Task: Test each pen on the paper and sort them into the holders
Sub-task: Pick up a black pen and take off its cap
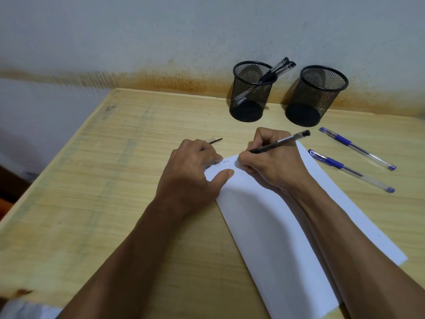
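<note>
Head view: right hand (273, 164) closed around black pen (279, 142), tip on white paper (276, 226). Left hand (193, 171) curled, pinning paper's corner, gripping clear pen cap (213, 140). Beyond: left mesh holder (251, 93) with black pens (276, 70), right mesh holder (316, 95). Two blue pens (356, 148) lying right of paper on wooden desk (115, 180).

A light wood-grain counter (128, 180) carries a white paper sheet (264, 226), two black mesh holders (249, 104) (310, 107) and two blue pens (356, 148) (350, 170) lying just beside the sheet.
</note>
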